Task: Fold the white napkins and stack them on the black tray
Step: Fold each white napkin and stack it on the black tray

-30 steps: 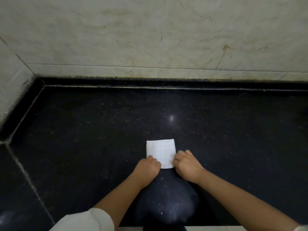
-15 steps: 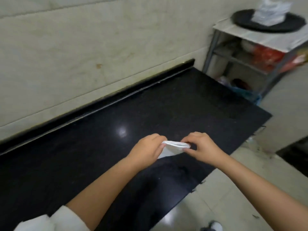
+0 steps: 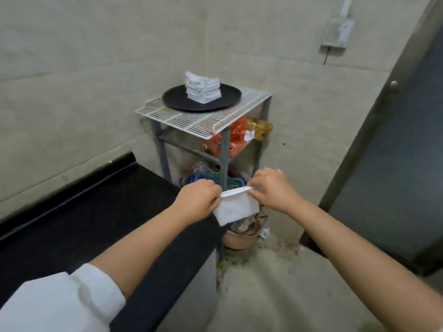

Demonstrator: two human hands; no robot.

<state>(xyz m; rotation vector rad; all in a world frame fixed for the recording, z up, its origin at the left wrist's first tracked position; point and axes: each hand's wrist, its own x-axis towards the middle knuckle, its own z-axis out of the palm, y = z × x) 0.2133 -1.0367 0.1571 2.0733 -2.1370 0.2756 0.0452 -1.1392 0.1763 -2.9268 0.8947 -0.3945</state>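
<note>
A folded white napkin (image 3: 236, 207) hangs in the air past the end of the black counter (image 3: 84, 212). My left hand (image 3: 197, 200) pinches its left top corner and my right hand (image 3: 272, 188) pinches its right top corner. Farther off, a round black tray (image 3: 175, 101) lies on a white wire rack (image 3: 199, 121). A stack of folded white napkins (image 3: 203, 87) stands on the tray, well above and beyond my hands.
The rack's lower shelves hold orange bags (image 3: 236, 137) and other clutter. A brown bowl (image 3: 241, 238) sits on the floor under the napkin. A dark door (image 3: 388, 164) stands at the right, and a switch box (image 3: 336, 35) is on the wall.
The napkin was lifted off the counter with both hands and carried to the right. The view swung right, so the rack with the tray is now straight ahead.
</note>
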